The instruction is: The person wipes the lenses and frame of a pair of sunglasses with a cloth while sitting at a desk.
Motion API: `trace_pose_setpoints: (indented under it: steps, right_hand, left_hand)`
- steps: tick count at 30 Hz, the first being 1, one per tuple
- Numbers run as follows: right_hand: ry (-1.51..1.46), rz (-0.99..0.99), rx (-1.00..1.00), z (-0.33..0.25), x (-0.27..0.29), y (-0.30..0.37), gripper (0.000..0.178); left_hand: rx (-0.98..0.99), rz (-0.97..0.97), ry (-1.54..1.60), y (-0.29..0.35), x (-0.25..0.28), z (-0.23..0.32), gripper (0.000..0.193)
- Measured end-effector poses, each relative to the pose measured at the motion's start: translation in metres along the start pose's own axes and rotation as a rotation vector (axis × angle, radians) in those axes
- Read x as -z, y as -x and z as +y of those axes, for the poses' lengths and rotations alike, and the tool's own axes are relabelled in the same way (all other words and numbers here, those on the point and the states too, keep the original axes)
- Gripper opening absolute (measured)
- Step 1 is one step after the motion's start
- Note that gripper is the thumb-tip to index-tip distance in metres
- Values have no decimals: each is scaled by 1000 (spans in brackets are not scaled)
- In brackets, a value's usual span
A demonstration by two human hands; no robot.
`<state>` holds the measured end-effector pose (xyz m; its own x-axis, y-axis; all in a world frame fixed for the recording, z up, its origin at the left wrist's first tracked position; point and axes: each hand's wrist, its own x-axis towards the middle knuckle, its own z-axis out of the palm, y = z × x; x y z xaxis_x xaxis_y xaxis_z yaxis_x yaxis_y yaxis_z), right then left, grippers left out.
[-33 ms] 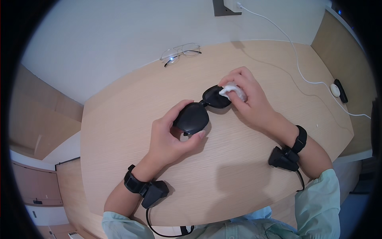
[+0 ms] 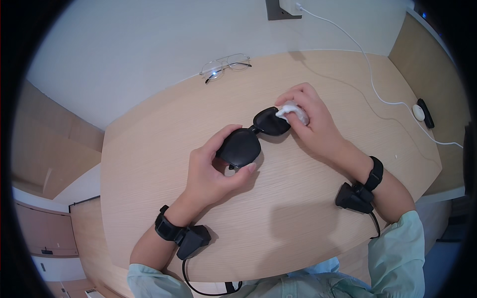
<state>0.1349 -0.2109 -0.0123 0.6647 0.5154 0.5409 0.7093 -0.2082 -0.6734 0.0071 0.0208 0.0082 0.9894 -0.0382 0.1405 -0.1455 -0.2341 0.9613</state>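
A pair of black sunglasses (image 2: 239, 147) is held over the table, lenses facing up. My left hand (image 2: 211, 166) grips the left lens by its rim, thumb on the near side and fingers on the far side. A crumpled white tissue (image 2: 295, 113) is pinched in my right hand (image 2: 310, 116) and touches the outer part of the right lens. The folded temples are mostly hidden under the lenses and fingers.
Thin metal-framed eyeglasses (image 2: 226, 66) stand at the table's back edge by the wall. A white cable (image 2: 370, 64) runs from a wall charger (image 2: 289, 7) past a round white object (image 2: 418, 112) and a black bar (image 2: 426, 113) at the right. Black wrist devices (image 2: 194, 241) trail cords.
My right hand and the tissue have shifted very slightly to the right along the right lens. My left hand stays in place.
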Motion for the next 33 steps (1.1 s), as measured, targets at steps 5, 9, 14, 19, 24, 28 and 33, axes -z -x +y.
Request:
trace_pose_setpoints:
  steps: [5,9,14,19,24,28,33]
  right_hand:
    - [54,86,-93,18,4,0,28]
    - [-220,276,-212,20,0,-2,28]
    - [-600,278,-287,16,-1,-4,32]
    - [-651,291,-407,19,2,-6,34]
    - [-768,182,-436,12,9,-8,37]
    - [-891,163,-370,13,10,-9,36]
    - [-648,253,-363,5,-1,-6,38]
  left_hand:
    - [-93,17,61,1,-1,-4,72]
    - [-89,35,-18,0,-1,-4,73]
    - [-104,25,-84,0,-1,-5,74]
    - [-89,25,-95,1,0,-5,76]
    - [-86,21,-119,1,-1,-5,75]
    - [-116,48,-94,-1,-1,-8,75]
    - [-104,60,-93,0,-1,-7,74]
